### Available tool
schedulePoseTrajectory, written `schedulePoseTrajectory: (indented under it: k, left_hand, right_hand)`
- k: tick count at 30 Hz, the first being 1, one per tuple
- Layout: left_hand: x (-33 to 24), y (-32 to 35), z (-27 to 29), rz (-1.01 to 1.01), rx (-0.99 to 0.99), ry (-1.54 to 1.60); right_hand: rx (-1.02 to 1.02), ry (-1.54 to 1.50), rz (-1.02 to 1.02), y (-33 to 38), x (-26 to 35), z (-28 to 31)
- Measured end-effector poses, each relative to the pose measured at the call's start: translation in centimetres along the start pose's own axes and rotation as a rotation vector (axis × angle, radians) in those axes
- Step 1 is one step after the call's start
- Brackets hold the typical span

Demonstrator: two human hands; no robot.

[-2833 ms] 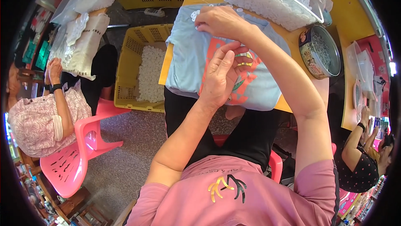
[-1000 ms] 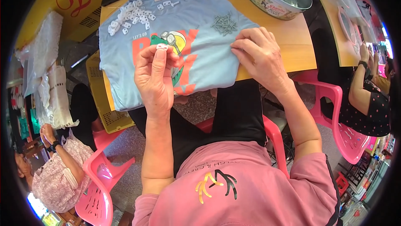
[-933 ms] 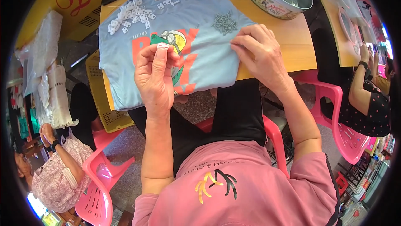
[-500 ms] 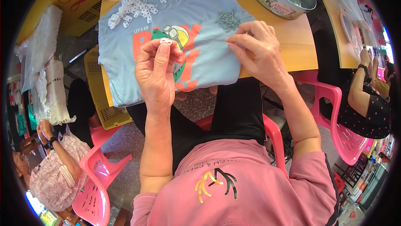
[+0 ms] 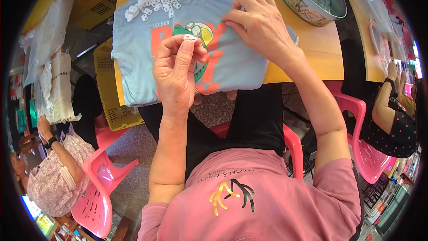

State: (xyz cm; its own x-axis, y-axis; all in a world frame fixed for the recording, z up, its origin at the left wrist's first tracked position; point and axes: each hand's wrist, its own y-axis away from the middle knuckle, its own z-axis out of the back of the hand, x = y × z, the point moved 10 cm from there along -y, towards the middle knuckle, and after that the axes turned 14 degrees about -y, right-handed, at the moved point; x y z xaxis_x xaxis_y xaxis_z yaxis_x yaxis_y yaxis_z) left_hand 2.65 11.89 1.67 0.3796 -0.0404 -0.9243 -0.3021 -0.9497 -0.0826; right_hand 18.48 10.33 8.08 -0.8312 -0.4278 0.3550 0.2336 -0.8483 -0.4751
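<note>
Between the thumb and fingers of my left hand [image 5: 176,74] is a small white plastic piece with two holes [image 5: 190,38], held up over the shirt print. My right hand [image 5: 263,27] is over the upper right of a light blue folded T-shirt [image 5: 133,58], thumb and forefinger pinched together. Whether anything small is between those fingertips cannot be made out. To the left on the shirt lies a heap of similar white plastic pieces [image 5: 154,1], with a few more strewn near the collar. The small pile of grey screws is hidden behind my right hand.
A round tin [image 5: 307,7] full of grey screws stands at the back right of the wooden table [image 5: 312,58]. A yellow plastic crate [image 5: 109,89] is to the left. Pink chairs [image 5: 96,187] and people sit on both sides.
My right hand has moved left and away from me, over the screw pile toward the collar side. My left hand keeps hold of the white piece. The whole view has shifted slightly.
</note>
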Motion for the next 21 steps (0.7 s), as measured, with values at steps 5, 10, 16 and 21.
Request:
schedulePoseTrajectory:
  k: [5,10,16,21]
  left_hand:
    - [0.1,-0.1,0.1,0.007,-0.005,0.016]
    - [0.1,0.0,0.0,0.009,-0.013,0.027]
    - [0.3,0.1,0.3,0.016,-0.032,0.022]
    - [0.4,0.1,0.4,0.02,-0.049,-0.068]
  right_hand:
    - [0.087,0.052,0.035,-1.0,0.1,-0.6]
    - [0.145,0.084,0.102,-1.5,0.6,-1.0]
    - [0.085,-0.419,-0.223,-1.8,-0.7,0.3]
    - [-0.053,-1.187,-0.539,-0.1,-1.2,-1.5]
